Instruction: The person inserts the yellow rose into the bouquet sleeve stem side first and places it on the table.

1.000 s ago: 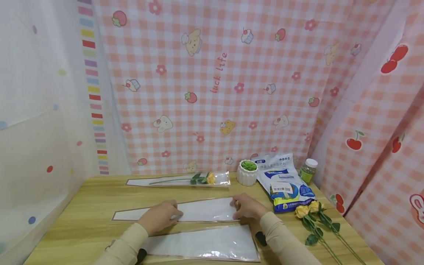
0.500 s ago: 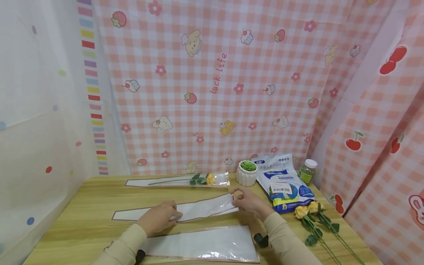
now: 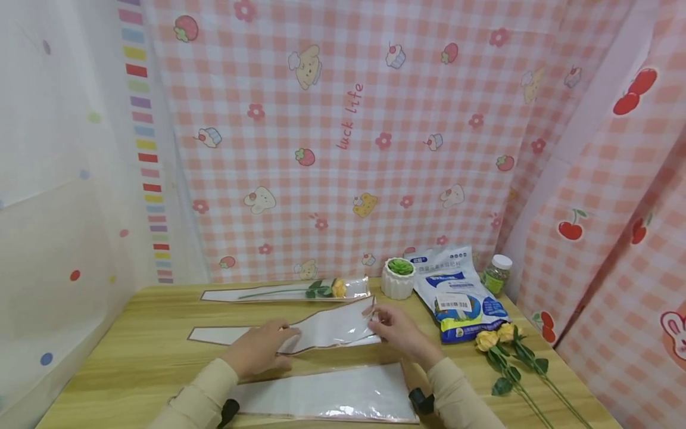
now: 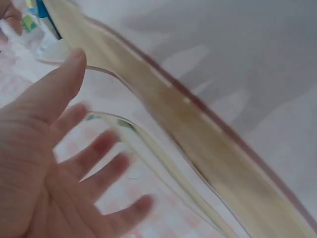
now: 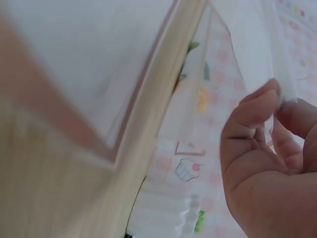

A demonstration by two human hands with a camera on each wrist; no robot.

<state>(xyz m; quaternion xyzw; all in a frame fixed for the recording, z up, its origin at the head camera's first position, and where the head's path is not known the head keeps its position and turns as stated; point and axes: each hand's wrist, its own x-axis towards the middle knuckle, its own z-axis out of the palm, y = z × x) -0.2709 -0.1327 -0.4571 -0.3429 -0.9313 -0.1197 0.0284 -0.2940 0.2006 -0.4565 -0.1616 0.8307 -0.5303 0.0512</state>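
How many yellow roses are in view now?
3. One rose lies in the farthest sleeve; two roses lie side by side at right on the table, by the printed bag. No others show; the left hand and right hand partly cover the held sleeve.

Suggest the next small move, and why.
Probably have the right hand part the middle sleeve at its wide end: it already pinches that end, raised off the table, while the far sleeve holds a rose and two roses lie unsleeved.

Two hands (image 3: pixel 258 350) (image 3: pixel 401 332), two sleeves (image 3: pixel 199 390) (image 3: pixel 462 393), three plastic bags (image 3: pixel 332 387) (image 3: pixel 332 325) (image 3: pixel 225 295), three flowers (image 3: pixel 339 288) (image 3: pixel 486 341) (image 3: pixel 505 332), one pot (image 3: pixel 398 287), one plant (image 3: pixel 399 266), one packet (image 3: pixel 455 292), one jar (image 3: pixel 496 278), one table (image 3: pixel 134 357).
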